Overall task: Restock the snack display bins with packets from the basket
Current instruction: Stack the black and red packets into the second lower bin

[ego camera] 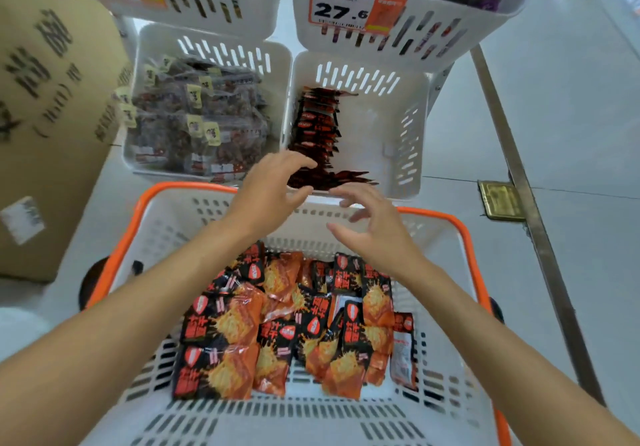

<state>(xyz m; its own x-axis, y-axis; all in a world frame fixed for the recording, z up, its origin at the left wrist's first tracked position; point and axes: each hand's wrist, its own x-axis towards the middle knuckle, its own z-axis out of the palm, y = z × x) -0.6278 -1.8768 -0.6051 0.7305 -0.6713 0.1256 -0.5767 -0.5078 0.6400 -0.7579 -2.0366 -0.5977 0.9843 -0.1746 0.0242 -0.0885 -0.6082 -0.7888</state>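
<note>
I'm hovering the left hand (273, 186) and right hand (375, 229), fingers spread and holding nothing, over the basket's (194, 224) 12 o'clock rim, facing the bin (381, 134) whose row (317, 127) is standing on edge, likely to save room, while loose packets (277, 324) are lying at 6 o'clock.

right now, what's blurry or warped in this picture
Head view: the cardboard box at the left edge is smeared with blur; the price tag and the packets in the basket read sharp; the wide lens bows the basket's orange rim and stretches both forearms; light is soft and even, no strong glare.
</note>
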